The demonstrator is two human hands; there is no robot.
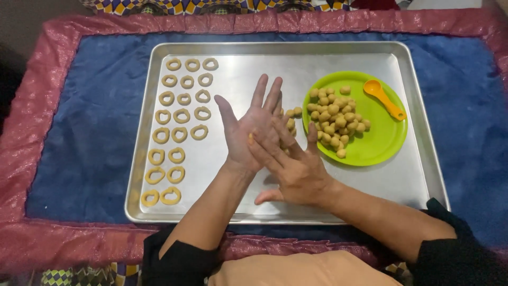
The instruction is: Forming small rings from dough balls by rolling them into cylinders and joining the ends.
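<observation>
Small tan dough piece [250, 139] pressed between flat palms: left hand [253, 132] upright, fingers extended; right hand [296, 167] laid across it, fingers straight. Held above metal tray [264, 212] bearing dough rings [177, 114], green plate [381, 143] of dough balls [336, 122]. Blue cloth [84, 132] beneath.

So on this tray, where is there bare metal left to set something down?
Bare tray runs along the far edge, between the dough rings and the green plate, and along the near edge right of the hands. The left hand and right hand crowd the middle; the rings fill the left side.
</observation>
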